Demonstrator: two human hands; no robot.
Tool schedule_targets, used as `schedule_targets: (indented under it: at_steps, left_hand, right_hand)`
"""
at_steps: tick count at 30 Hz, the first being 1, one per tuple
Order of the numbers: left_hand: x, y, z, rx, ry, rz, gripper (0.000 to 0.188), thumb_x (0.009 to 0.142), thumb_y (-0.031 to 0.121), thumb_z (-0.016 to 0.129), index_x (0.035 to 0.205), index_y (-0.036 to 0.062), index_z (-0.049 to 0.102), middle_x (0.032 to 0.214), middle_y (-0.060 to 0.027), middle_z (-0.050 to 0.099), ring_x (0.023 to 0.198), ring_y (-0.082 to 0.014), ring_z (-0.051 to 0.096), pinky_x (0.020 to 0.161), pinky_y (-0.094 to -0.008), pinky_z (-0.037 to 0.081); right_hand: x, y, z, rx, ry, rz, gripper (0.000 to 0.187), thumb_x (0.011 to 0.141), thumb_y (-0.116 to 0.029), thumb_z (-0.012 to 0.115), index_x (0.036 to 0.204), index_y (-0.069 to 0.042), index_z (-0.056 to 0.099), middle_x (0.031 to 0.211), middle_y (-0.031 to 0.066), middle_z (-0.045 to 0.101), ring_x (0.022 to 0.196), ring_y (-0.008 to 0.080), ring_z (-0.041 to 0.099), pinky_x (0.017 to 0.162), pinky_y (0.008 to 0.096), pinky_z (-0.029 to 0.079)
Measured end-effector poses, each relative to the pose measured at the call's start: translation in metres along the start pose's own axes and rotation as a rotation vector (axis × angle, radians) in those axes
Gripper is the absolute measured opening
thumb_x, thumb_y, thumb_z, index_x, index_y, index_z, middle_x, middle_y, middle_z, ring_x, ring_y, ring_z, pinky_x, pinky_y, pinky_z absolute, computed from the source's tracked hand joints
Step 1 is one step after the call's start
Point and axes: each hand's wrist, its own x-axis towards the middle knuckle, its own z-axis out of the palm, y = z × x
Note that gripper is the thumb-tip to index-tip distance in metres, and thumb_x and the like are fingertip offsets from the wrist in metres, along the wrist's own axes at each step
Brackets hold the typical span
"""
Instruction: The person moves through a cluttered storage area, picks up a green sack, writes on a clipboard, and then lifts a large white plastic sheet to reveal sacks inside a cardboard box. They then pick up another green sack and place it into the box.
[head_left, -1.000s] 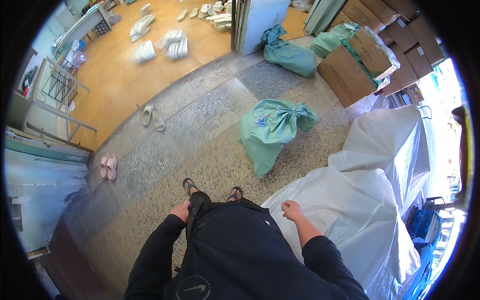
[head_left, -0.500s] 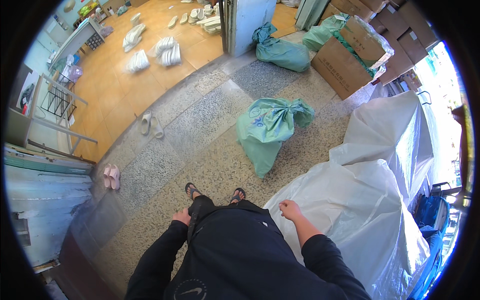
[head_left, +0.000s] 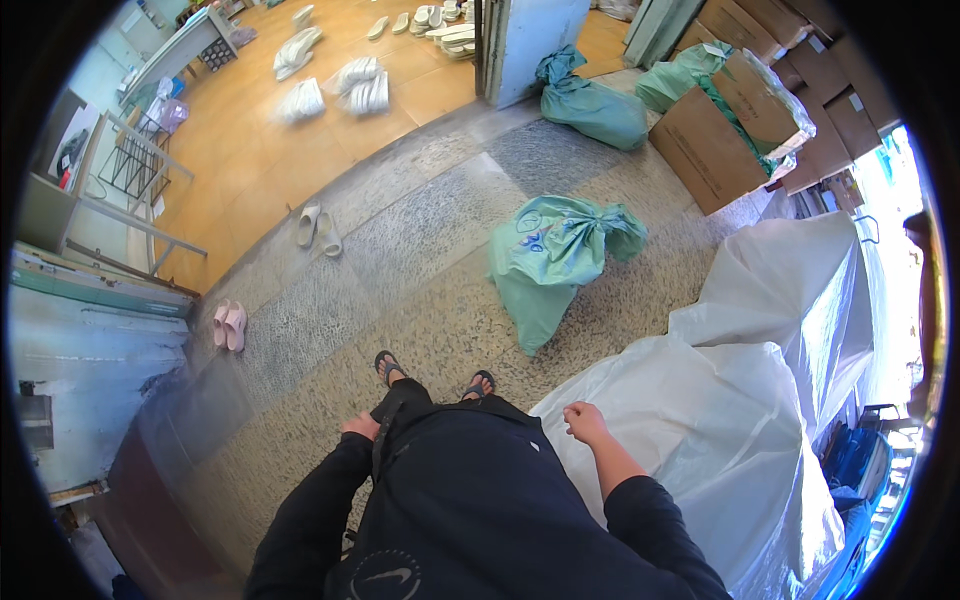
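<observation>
My left hand (head_left: 361, 426) hangs beside my dark trouser leg. Its fingers are mostly hidden, so their pose cannot be told. On the other side, my right hand (head_left: 585, 420) hangs with loosely curled fingers and nothing visible in it. It appears in front of a large translucent plastic sheet (head_left: 670, 430), though whether they touch cannot be told. Ahead of my sandalled feet, a tied green sack (head_left: 545, 265) stands on the speckled stone floor, apart from both hands.
Pink slippers (head_left: 230, 326) and pale shoes (head_left: 320, 232) lie on the left. Farther off are another green sack (head_left: 594, 112), an open cardboard box (head_left: 708, 152) and stacked cartons. White bundles (head_left: 362, 86) lie on the orange tiles beyond the doorway. A metal frame (head_left: 140, 240) stands at left.
The view has turned slightly left, so the doorway, sacks and boxes appear farther right. My feet show slightly higher in view. Both hands stay near my sides.
</observation>
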Motion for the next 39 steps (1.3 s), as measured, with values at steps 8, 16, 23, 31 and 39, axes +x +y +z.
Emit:
schedule_targets:
  at_steps: [8, 16, 23, 31, 39]
  left_hand:
    - [-0.021, 0.0, -0.002, 0.013, -0.087, -0.111, 0.027, 0.092, 0.018, 0.046, 0.108, 0.0044, 0.063, 0.109, -0.0159, 0.064, 0.097, -0.0331, 0.064, 0.081, -0.0424, 0.052]
    - [-0.049, -0.017, -0.008, -0.252, -0.053, -0.228, 0.03, 0.088, 0.017, 0.051, 0.111, 0.0005, 0.062, 0.113, -0.0181, 0.062, 0.101, -0.0336, 0.062, 0.084, -0.042, 0.051]
    - [-0.086, -0.087, -0.022, -0.505, -0.168, -0.127, 0.033, 0.078, 0.029, 0.069, 0.087, -0.0031, 0.069, 0.084, -0.0222, 0.067, 0.07, -0.0294, 0.067, 0.066, -0.0417, 0.054]
    - [-0.088, -0.174, 0.005, -1.499, -0.458, -0.225, 0.034, 0.091, 0.025, 0.052, 0.107, -0.0032, 0.063, 0.112, -0.0154, 0.063, 0.074, -0.0267, 0.069, 0.055, -0.0392, 0.059]
    - [-0.058, -0.282, -0.02, -0.822, -0.218, -0.035, 0.028, 0.087, 0.026, 0.057, 0.083, 0.0016, 0.07, 0.066, -0.0105, 0.066, 0.064, -0.018, 0.066, 0.059, -0.0357, 0.055]
  right_hand:
    - [0.003, -0.01, -0.008, -0.031, -0.038, 0.009, 0.028, 0.088, -0.023, 0.057, 0.101, 0.0, 0.065, 0.081, 0.0102, 0.067, 0.061, 0.0188, 0.067, 0.058, 0.031, 0.053]
    - [0.025, -0.038, -0.01, -0.179, -0.127, -0.045, 0.027, 0.091, -0.023, 0.054, 0.106, -0.002, 0.062, 0.087, 0.0101, 0.068, 0.064, 0.0187, 0.067, 0.05, 0.0301, 0.051]
    - [0.045, -0.097, 0.003, -0.223, -0.191, -0.022, 0.026, 0.091, -0.02, 0.052, 0.107, -0.003, 0.062, 0.086, 0.0103, 0.067, 0.06, 0.0182, 0.066, 0.048, 0.0294, 0.05]
    - [0.036, -0.204, 0.073, -0.452, -0.239, -0.132, 0.026, 0.092, -0.019, 0.052, 0.107, 0.001, 0.06, 0.089, 0.0118, 0.067, 0.06, 0.0176, 0.065, 0.047, 0.0294, 0.049]
    - [0.029, -0.337, 0.188, -0.437, -0.289, -0.222, 0.026, 0.092, -0.019, 0.053, 0.112, -0.003, 0.059, 0.091, 0.0107, 0.067, 0.062, 0.0184, 0.064, 0.048, 0.0278, 0.048]
